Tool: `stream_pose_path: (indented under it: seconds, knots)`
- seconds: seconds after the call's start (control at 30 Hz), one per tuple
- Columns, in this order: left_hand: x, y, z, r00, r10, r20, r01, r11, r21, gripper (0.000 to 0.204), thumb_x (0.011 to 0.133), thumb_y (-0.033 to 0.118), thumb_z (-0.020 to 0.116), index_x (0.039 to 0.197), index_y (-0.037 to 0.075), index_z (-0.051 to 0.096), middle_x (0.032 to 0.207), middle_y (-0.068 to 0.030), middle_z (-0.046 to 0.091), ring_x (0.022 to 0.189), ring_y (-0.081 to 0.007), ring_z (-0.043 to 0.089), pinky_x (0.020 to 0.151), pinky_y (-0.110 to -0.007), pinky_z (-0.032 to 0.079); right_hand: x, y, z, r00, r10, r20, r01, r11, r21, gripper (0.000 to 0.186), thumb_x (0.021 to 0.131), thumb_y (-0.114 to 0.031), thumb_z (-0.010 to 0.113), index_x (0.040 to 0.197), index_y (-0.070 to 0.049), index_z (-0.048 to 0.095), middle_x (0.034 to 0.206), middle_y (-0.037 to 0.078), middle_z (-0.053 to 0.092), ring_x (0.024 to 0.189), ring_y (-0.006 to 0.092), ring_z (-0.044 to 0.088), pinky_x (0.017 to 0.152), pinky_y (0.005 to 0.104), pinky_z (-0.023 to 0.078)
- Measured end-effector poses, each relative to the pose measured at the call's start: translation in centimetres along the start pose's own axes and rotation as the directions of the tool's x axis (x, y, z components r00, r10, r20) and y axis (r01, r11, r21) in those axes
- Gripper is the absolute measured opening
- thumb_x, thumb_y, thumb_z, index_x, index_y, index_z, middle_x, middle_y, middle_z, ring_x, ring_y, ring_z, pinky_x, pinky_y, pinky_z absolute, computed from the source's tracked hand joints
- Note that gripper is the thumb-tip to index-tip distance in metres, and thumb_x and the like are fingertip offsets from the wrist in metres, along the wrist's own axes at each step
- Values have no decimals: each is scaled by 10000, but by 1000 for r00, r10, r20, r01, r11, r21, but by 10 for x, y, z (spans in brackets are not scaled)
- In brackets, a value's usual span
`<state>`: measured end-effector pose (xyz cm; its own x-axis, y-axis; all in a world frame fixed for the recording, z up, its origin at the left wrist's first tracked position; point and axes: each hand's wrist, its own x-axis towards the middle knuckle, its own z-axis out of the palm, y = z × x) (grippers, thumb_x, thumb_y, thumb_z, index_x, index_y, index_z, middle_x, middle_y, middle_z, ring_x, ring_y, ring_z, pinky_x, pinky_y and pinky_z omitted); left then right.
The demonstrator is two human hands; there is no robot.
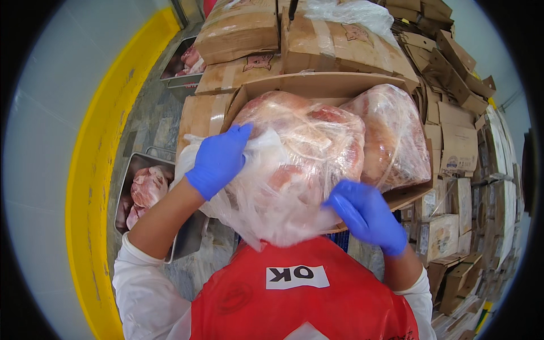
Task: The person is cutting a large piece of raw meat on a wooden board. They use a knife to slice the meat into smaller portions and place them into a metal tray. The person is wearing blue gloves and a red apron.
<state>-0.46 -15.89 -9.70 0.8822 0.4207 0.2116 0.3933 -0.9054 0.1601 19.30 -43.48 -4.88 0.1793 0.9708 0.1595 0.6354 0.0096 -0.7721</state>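
A large piece of raw meat (283,110) under clear plastic film lies in an open cardboard box (334,81) before me. Loose film (243,190) spills over the box's near left side toward my red apron. At the meat's left edge, my blue-gloved left hand (221,158) is closed on the film, its fingertips partly hidden. My right hand (368,218), also blue-gloved and a little blurred, pinches the film at the near right. Another wrapped piece of meat (391,136) fills the box's right end.
Closed cardboard boxes (241,31) stand stacked beyond the open one. To the left on the floor are metal bins (127,170) with bare meat, beside a yellow kerb (90,164). Flattened cardboard (459,136) and more boxes (439,238) crowd the right side.
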Motion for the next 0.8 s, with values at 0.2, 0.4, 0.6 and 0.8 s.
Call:
stream_pose_path:
  seconds: [0.2, 0.4, 0.6, 0.8]
  knots:
    - [49, -21, -14, 963, 147, -224, -133, 988, 80, 426, 797, 52, 631, 1221, 86, 623, 933, -165, 705, 819, -383, 693, 708, -489, 556, 32, 41, 36, 971, 123, -205, -220, 795, -565, 301, 943, -329, 625, 790, -77, 687, 742, 170, 678, 667, 355, 673, 655, 446, 548]
    - [17, -120, -45, 929, -274, -248, 304, 948, 92, 283, 876, 109, 618, 1153, 89, 675, 986, -237, 712, 924, -454, 677, 760, -522, 536, 19, 55, -1, 875, 94, -476, -378, 745, -549, 254, 874, -291, 660, 763, -63, 675, 745, 191, 685, 675, 376, 682, 646, 465, 544]
    - [-14, -118, -26, 927, -298, -227, 273, 952, -137, 348, 890, 59, 600, 1234, 78, 655, 1051, -235, 712, 1000, -443, 676, 833, -468, 532, -130, 126, -97, 548, 387, -742, -795, 518, -317, 257, 870, -262, 696, 843, -6, 690, 729, 201, 685, 680, 389, 681, 647, 467, 528]
    - [-52, -50, -72, 997, -40, -60, -7, 781, -624, 517, 930, 22, 550, 1443, -28, 508, 1355, -143, 620, 1261, -260, 575, 1104, -351, 425, -61, 53, -49, 666, 91, -741, -316, 933, -170, 527, 856, -342, 822, 1243, -31, 645, 1184, 157, 643, 995, 301, 656, 878, 424, 538]
